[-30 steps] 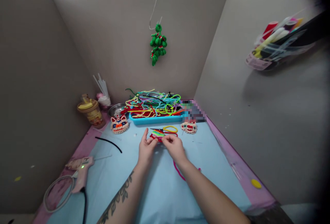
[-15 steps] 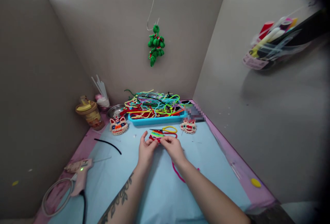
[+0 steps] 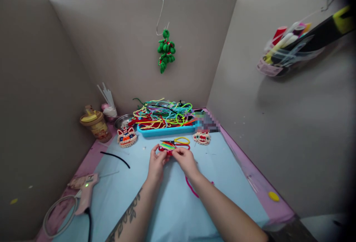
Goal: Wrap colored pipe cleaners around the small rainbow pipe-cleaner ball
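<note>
A small striped piece in red, yellow, green and blue (image 3: 167,146) is held between both hands near the table's middle. My left hand (image 3: 157,163) pinches its lower left edge. My right hand (image 3: 185,160) grips the red lower edge on the right, fingers pressed together. Just behind the piece lie scissors with yellow and red handles (image 3: 182,140), blades pointing left and partly hidden by it. A magenta pipe cleaner (image 3: 190,187) lies on the blue sheet, partly under my right forearm.
A blue tray (image 3: 167,132) heaped with coloured pipe cleaners stands at the back, between two lion-like faces (image 3: 127,137) (image 3: 201,138). A black pipe cleaner (image 3: 115,157) and a pink glue gun (image 3: 86,193) lie left. A yellow-lidded cup (image 3: 96,125) stands behind; a pouch (image 3: 286,52) hangs right.
The view has shifted slightly. The striped piece has tilted in my fingers, and my left fingers have drawn closer around it. Both hands still hold it.
</note>
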Demonstrator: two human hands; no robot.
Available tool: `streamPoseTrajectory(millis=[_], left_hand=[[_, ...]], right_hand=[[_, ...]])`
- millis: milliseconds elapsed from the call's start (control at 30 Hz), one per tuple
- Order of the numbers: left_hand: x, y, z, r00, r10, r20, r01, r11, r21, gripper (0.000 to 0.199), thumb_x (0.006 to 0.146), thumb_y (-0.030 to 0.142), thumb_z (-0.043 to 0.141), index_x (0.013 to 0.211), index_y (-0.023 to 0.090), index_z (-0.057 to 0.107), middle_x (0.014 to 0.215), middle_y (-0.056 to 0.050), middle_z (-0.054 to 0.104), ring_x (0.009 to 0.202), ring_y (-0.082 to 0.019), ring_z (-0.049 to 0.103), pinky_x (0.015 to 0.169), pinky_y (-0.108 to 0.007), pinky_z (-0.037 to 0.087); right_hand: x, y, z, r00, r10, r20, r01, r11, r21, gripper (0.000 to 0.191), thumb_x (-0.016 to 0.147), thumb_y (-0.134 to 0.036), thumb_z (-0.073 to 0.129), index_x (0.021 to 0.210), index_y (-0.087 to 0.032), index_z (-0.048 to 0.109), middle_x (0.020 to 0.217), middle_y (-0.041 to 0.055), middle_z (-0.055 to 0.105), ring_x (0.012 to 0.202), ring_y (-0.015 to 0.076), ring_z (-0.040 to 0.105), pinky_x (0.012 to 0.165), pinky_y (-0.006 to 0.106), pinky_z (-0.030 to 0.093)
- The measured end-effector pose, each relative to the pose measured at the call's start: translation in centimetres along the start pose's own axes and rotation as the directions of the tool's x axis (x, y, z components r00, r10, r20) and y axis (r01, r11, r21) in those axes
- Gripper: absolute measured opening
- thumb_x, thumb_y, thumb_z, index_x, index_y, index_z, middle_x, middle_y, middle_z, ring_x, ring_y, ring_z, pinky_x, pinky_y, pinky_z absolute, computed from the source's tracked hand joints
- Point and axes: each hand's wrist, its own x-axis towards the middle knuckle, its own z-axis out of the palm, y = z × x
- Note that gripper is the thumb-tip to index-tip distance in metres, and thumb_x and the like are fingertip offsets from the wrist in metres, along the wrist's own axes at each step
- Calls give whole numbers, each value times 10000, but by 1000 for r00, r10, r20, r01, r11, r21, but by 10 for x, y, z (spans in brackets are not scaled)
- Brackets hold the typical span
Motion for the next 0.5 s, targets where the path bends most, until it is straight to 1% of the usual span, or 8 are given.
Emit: streamPoseTrajectory(millis=[133, 233, 400, 500], left_hand=[[2, -2, 0, 998, 32, -46, -31, 999, 16, 676, 619, 290, 772, 1184, 156, 425, 738, -16, 678, 613, -129, 634, 614, -239, 468], [4, -3, -1, 996, 34, -80, -32, 999, 26, 654, 623, 217, 764, 1172, 147, 416, 738, -23, 681, 605, -127, 631, 599, -234, 473], [4, -2, -1, 997, 5, -75, -5, 1000, 7, 595, 672, 169, 729, 1180, 150, 420, 730, -32, 687, 614, -135, 647, 600, -238, 491], [3, -1, -1, 997, -3, -76, 3, 1000, 0, 570, 678, 149, 730, 1160, 146, 426, 707, -28, 684, 596, -131, 644, 586, -229, 487]], right_hand=[[-1, 0, 2, 1000, 3, -2, -3, 1000, -12, 178, 697, -329, 635, 660, -162, 681, 640, 31, 675, 618, 173, 586, 626, 281, 444], [-1, -2, 3, 1000, 4, -13, -4, 1000, -27, 178, 689, -330, 632, 652, -163, 680, 624, 27, 664, 604, 170, 576, 611, 279, 433], [-1, -4, 2, 1000, 7, -2, -7, 1000, -24, 166, 697, -311, 620, 644, -164, 678, 618, 20, 660, 600, 163, 570, 605, 274, 428], [-2, -6, 2, 1000, 11, 5, -11, 1000, -21, 167, 699, -309, 619, 643, -162, 675, 604, 16, 652, 584, 158, 561, 586, 268, 419]])
